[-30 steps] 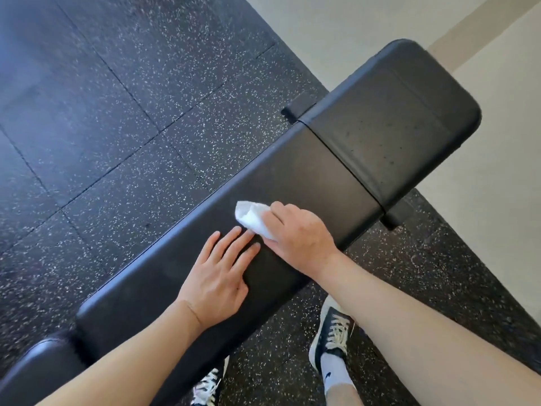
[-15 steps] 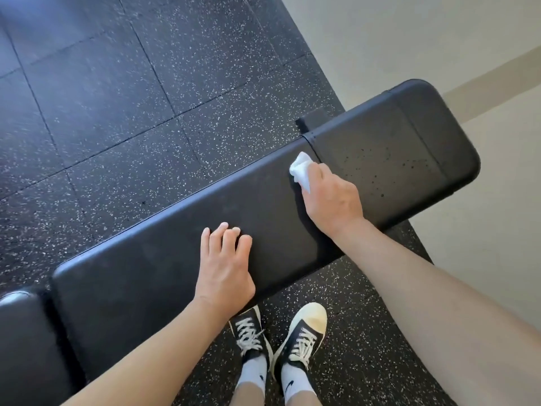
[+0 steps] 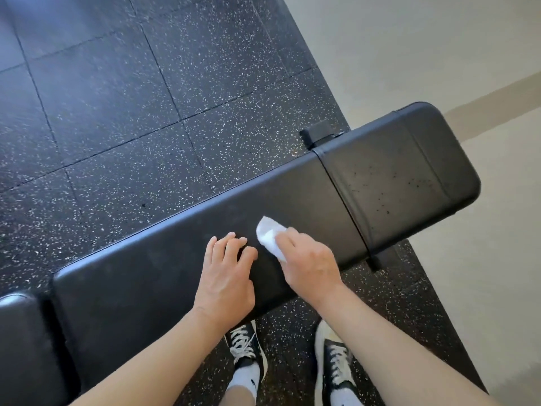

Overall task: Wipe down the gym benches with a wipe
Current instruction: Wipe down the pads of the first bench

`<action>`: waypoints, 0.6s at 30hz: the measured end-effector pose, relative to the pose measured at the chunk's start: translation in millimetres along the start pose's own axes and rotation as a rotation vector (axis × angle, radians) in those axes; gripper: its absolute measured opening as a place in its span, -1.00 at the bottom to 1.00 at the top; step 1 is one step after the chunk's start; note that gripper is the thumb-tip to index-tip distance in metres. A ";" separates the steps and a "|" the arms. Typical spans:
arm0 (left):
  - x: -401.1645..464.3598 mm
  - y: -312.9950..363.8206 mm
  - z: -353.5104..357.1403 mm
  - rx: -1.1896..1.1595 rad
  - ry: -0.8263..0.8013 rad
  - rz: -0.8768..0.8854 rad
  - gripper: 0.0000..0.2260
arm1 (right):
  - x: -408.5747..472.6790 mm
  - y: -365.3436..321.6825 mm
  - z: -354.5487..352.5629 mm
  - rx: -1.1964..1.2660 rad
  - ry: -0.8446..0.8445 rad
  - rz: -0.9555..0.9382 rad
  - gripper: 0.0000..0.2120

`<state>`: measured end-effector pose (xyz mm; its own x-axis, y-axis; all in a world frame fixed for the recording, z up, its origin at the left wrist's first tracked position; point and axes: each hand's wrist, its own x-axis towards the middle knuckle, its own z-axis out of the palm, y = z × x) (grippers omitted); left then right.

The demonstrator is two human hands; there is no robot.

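- Head view, floor (image 3: 123, 118): dark speckled rubber tiles, meeting pale flooring at the right.
- Gym bench (image 3: 164, 276): long black padded tabletop, long axis running from lower left to upper right; a seam splits off the end pad (image 3: 404, 177), which carries dark specks.
- Your right hand (image 3: 307, 262): fingers curled over the wipe and pressing it to the pad. Half a second ago it was up at the seam; it has now drawn back toward the middle, so you appear to be mid return stroke along the bench's length.
- Your left hand (image 3: 225, 276): laid on the pad just beside the right, fingers bent and bunched, holding nothing, bracing only.
- Shoes (image 3: 246, 347): black with white laces, on the floor below the bench's near edge.
- Wipe (image 3: 269, 234): white, crumpled, its free end poking out up-left beyond your fingers, on the main pad, well short of the seam.
- Judgement: the main pad is being covered; the specked end pad likely remains to be wiped.
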<state>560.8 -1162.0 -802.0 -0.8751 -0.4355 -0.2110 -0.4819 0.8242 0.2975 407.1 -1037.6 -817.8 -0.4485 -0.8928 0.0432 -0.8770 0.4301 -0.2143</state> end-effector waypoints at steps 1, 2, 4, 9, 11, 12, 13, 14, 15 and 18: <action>2.0 0.7 -3.5 -0.013 0.007 -0.003 -0.56 | -14.8 8.1 -3.3 -0.003 -0.024 -0.007 -0.67; 5.1 1.9 -6.5 -0.024 0.012 -0.008 -0.58 | -26.4 17.4 -7.4 0.000 -0.054 -0.016 -0.67; 12.7 5.3 -10.8 -0.031 0.024 -0.026 -0.60 | -42.5 37.8 -17.7 0.031 -0.115 -0.018 -0.68; 47.0 22.2 -23.5 -0.077 0.089 -0.071 -0.62 | -29.5 95.6 -48.3 0.252 -0.069 0.188 -0.83; 65.1 32.1 -30.1 -0.109 0.113 -0.150 -0.66 | -12.2 114.9 -61.3 0.308 -0.013 0.295 -0.80; 72.7 37.8 -32.3 -0.119 0.122 -0.179 -0.68 | -4.3 124.0 -67.0 0.335 0.018 0.337 -0.79; 79.5 43.9 -33.9 -0.119 0.128 -0.194 -0.68 | 3.3 132.8 -72.2 0.361 0.049 0.369 -0.78; 86.3 50.1 -34.7 -0.113 0.128 -0.195 -0.68 | 11.5 141.4 -77.2 0.383 0.076 0.391 -0.76; 93.9 56.6 -34.9 -0.109 0.125 -0.187 -0.68 | 19.6 150.4 -81.5 0.404 0.096 0.406 -0.76; 124.9 75.7 -31.3 -0.120 0.128 -0.181 -0.63 | 34.7 175.0 -81.4 0.459 0.091 0.441 -0.79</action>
<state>413.6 -1165.3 -776.7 -0.7691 -0.6204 -0.1536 -0.6261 0.6832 0.3759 224.1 -982.4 -774.3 -0.7808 -0.6213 -0.0657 -0.4526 0.6350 -0.6261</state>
